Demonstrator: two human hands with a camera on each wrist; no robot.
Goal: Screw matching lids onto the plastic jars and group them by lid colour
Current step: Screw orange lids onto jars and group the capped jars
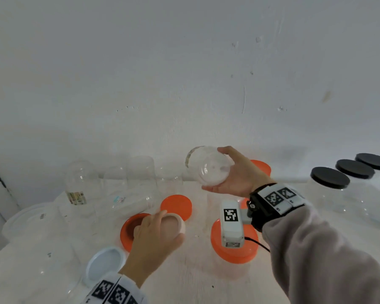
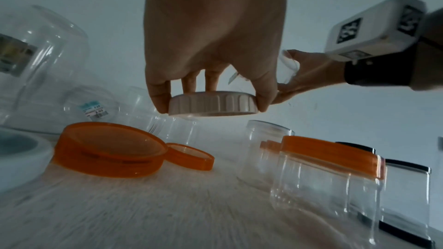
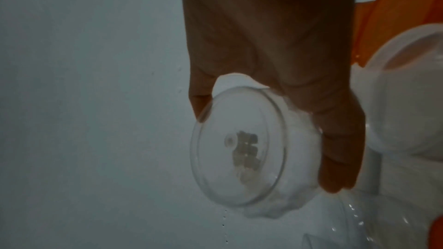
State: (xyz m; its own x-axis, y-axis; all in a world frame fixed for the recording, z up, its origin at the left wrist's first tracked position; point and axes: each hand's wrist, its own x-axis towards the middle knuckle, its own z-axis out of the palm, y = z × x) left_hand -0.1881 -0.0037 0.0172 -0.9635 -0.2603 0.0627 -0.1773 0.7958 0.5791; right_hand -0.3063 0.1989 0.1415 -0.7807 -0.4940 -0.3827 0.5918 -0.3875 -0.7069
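My left hand (image 1: 156, 235) grips a ribbed pale pink lid (image 1: 173, 223) from above, lifted over the table; the left wrist view shows the lid (image 2: 213, 104) between thumb and fingers (image 2: 158, 97). My right hand (image 1: 235, 174) holds a small clear jar (image 1: 208, 165) up in the air, tipped on its side with its base toward me. In the right wrist view the jar (image 3: 242, 147) sits in my curled fingers (image 3: 335, 139). Two loose orange lids (image 1: 177, 206) (image 1: 130, 230) lie open side up beneath my left hand.
Several lidless clear jars (image 1: 83, 183) crowd the back left. Orange-lidded jars (image 1: 233, 249) stand under my right wrist, black-lidded jars (image 1: 329, 178) at the right. A white lid (image 1: 105, 264) lies near the front left. The wall is close behind.
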